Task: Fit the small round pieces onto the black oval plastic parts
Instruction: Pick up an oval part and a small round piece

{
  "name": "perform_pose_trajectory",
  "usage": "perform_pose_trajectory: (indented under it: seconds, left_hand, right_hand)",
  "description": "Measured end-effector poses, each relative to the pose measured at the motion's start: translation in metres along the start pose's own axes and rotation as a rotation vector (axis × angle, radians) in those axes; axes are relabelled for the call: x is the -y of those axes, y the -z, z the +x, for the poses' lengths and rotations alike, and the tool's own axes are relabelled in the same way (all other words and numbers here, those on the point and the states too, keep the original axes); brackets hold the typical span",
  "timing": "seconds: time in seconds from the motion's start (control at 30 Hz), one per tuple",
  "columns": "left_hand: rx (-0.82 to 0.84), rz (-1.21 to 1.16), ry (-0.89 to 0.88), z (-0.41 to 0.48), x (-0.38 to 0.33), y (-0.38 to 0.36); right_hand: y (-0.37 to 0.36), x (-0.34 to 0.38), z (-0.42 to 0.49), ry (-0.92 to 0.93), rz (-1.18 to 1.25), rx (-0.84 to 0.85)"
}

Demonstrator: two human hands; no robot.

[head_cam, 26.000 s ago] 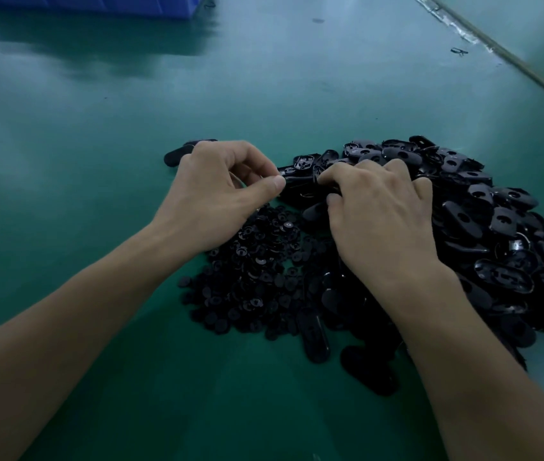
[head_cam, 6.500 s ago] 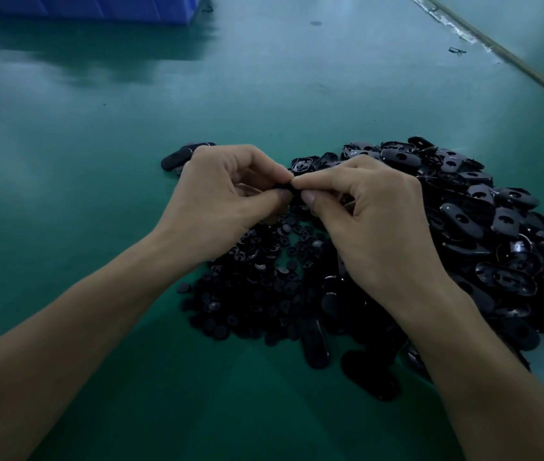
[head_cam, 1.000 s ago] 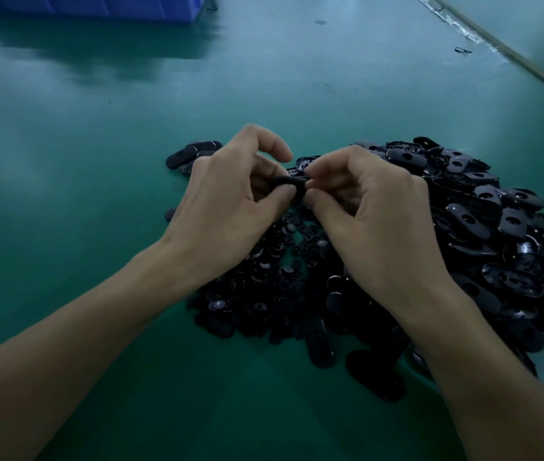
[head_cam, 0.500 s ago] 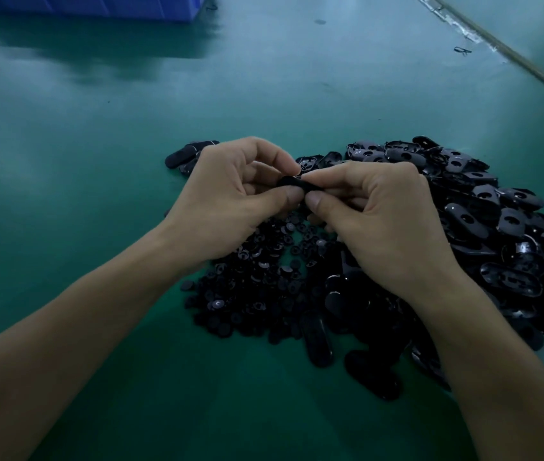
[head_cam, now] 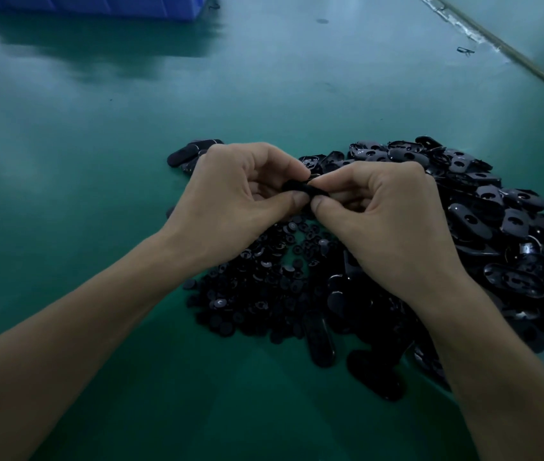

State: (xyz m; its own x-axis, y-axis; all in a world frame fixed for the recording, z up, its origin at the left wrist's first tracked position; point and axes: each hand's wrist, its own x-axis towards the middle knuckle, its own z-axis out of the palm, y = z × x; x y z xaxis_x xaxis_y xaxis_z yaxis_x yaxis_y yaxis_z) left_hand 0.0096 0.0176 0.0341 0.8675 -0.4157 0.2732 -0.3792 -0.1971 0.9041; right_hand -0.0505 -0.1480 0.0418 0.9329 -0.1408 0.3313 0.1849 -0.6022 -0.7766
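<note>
Both hands meet above the pile and pinch one black oval part (head_cam: 299, 188) between thumbs and forefingers. My left hand (head_cam: 240, 194) grips its left end, my right hand (head_cam: 380, 214) its right end. Whether a small round piece sits on it is hidden by the fingers. A heap of small round pieces (head_cam: 264, 287) lies below the hands. A larger heap of black oval parts (head_cam: 483, 207) spreads to the right.
A few oval parts (head_cam: 191, 153) lie apart at the left, behind my left hand. More ovals (head_cam: 320, 341) lie at the near edge of the heap. A blue bin (head_cam: 97, 5) stands far back left on the green table (head_cam: 64, 161), whose edge (head_cam: 513, 58) runs at the far right.
Over the last second the hands have stayed together on the oval part, and my left forefinger has curled down onto it. The heaps have not moved.
</note>
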Motion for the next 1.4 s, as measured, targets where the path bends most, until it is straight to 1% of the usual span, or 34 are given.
perform_pose_trajectory:
  seconds: [0.1, 0.23, 0.3, 0.37, 0.43, 0.57, 0.7, 0.87, 1.0, 1.1, 1.17, 1.27, 1.4]
  left_hand:
    - [-0.028, 0.084, -0.043, 0.000, -0.001, 0.002]
    - [-0.040, 0.113, -0.073, 0.002, -0.003, 0.005]
    - [-0.082, 0.135, -0.060, 0.005, 0.001, 0.009]
    - [-0.130, 0.144, 0.000, 0.008, 0.010, 0.014]
    - [-0.151, 0.140, 0.063, 0.010, 0.019, 0.020]
    - [-0.212, 0.199, 0.122, 0.015, 0.033, 0.030]
    - [-0.222, 0.277, 0.157, 0.018, 0.041, 0.042]
    - [-0.268, 0.447, 0.098, 0.017, 0.040, 0.042]
    - [-0.278, 0.520, 0.078, 0.015, 0.037, 0.041]
    - [-0.292, 0.568, 0.089, 0.013, 0.037, 0.041]
    - [-0.298, 0.608, 0.095, 0.013, 0.038, 0.040]
    - [-0.335, 0.691, 0.101, 0.012, 0.039, 0.040]
    - [-0.331, 0.688, 0.094, 0.011, 0.039, 0.038]
  right_hand:
    - [0.001, 0.002, 0.000, 0.034, -0.012, -0.003]
    - [0.002, 0.005, 0.000, 0.078, -0.043, -0.023]
    - [0.003, 0.006, 0.001, 0.109, -0.105, -0.120]
    - [0.005, 0.003, 0.003, 0.122, -0.169, -0.235]
    - [0.008, 0.000, 0.004, 0.115, -0.260, -0.257]
    - [0.007, -0.003, 0.006, 0.082, -0.486, -0.135]
    - [0.005, -0.004, 0.009, 0.084, -0.644, -0.031]
    - [0.002, -0.006, 0.013, -0.041, -0.867, 0.085]
    - [-0.002, -0.004, 0.015, -0.094, -0.908, 0.067]
    - [-0.005, -0.003, 0.015, -0.123, -0.910, 0.114]
    - [-0.005, -0.003, 0.014, -0.111, -0.907, 0.138]
    - [-0.004, -0.005, 0.015, -0.089, -0.904, 0.126]
    - [-0.004, -0.006, 0.016, -0.091, -0.905, 0.101]
